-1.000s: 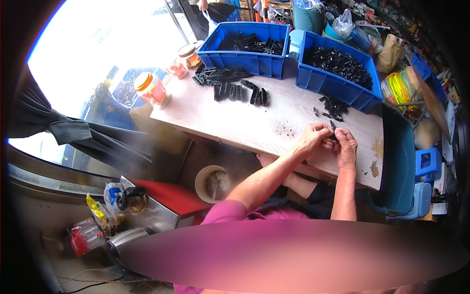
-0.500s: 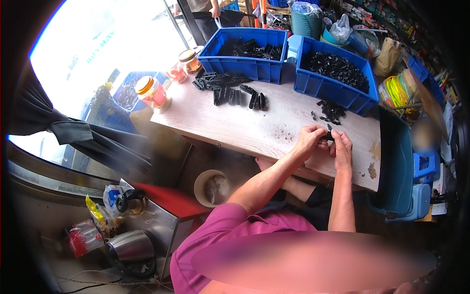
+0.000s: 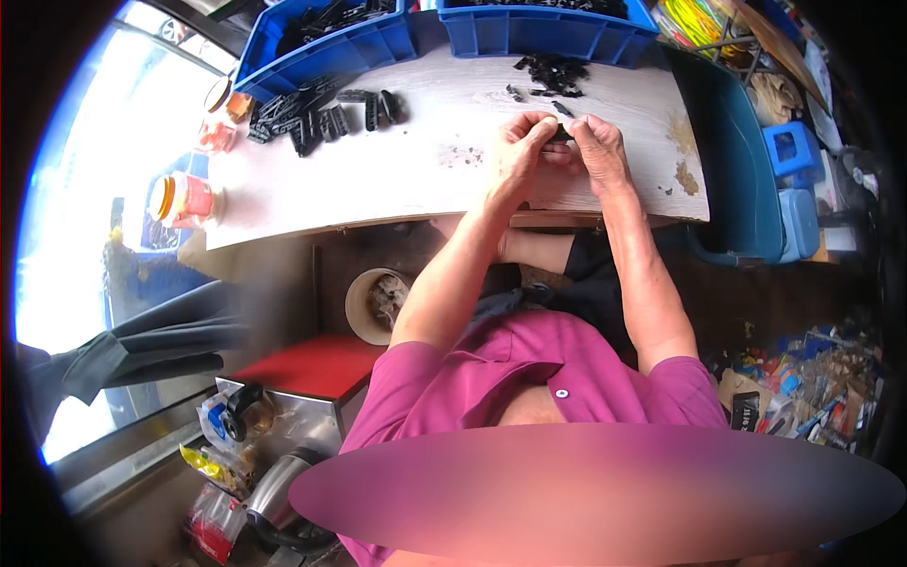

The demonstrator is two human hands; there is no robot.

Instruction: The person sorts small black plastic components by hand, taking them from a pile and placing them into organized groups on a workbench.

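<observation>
Over the right part of the table, my two hands meet with their fingertips close together. My left hand pinches a small black plastic part, and my right hand grips it from the other side. The fingers cover most of this part, so its shape is unclear. Just beyond the fingertips a slim black piece shows. Farther off lies a loose heap of small black pieces. Longer ribbed black plastic parts are piled at the left, a few of them in a row.
Two blue bins of black parts, a left bin and a right bin, stand along the far edge. A teal tub adjoins the table's right end. Lidded jar at left; pail and red-topped cabinet below.
The whole view has tilted down and turned, so the table and bins sit higher in the picture. Both hands remain together at the black part, with the fingers slightly shifted.
</observation>
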